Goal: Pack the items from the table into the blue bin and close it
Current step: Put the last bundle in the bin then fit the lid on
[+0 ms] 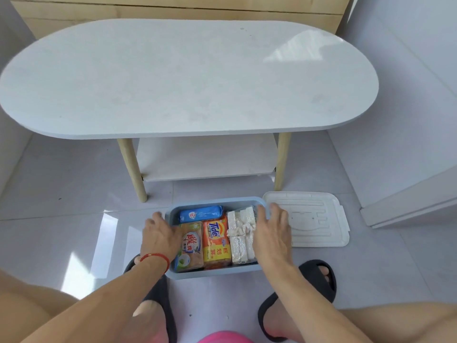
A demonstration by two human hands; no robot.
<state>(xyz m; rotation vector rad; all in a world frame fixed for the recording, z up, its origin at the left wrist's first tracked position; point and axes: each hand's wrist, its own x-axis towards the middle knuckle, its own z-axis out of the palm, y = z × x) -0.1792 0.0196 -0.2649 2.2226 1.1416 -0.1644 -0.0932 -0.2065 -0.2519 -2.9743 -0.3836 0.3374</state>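
Blue plastic bin (212,273) low in the frame's centre, on the pale tiled floor (61,219), lid off. Left hand (160,237) over the bin's left wall, fingers loosely spread, touching the rim and the green-and-orange soap pack (191,246). Right hand (272,233) over the right wall, fingers relaxed, resting on the rim beside the silver wrapped packs (241,233). Orange Tide bar (216,242) between; blue packet (201,213) behind. White lid (319,219) flat just right of the bin. White oval table (173,80) above, floor open either side.
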